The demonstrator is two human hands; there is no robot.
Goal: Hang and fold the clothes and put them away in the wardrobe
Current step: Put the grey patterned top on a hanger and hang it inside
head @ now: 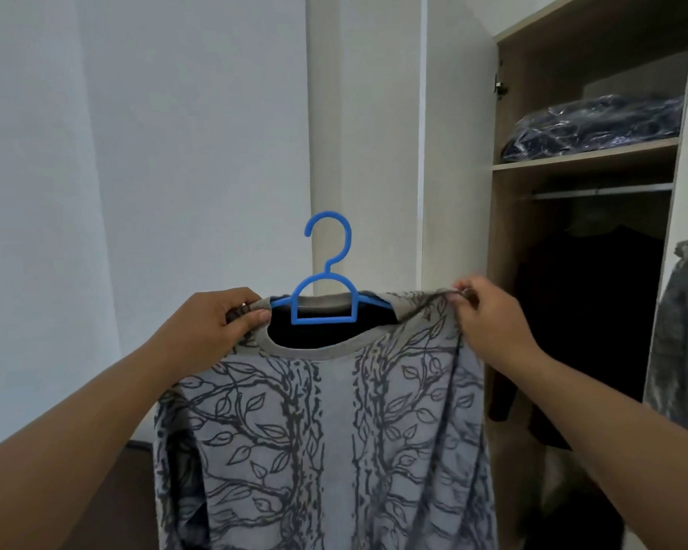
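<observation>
A grey sweater (326, 438) printed with dark branches and leaves hangs in front of me at chest height. A blue plastic hanger (325, 289) sits inside its neck opening, its hook standing upright above the collar. My left hand (211, 325) grips the sweater's left shoulder beside the collar. My right hand (489, 311) pinches the right shoulder seam. The open wardrobe (509, 240) stands to the right, with a metal rail (600, 191) under its shelf.
A dark garment (588, 323) hangs from the rail inside the wardrobe. A plastic-wrapped dark bundle (596, 123) lies on the shelf above. A grey garment (680, 343) hangs at the far right edge. White walls and a white pillar (366, 133) stand behind the sweater.
</observation>
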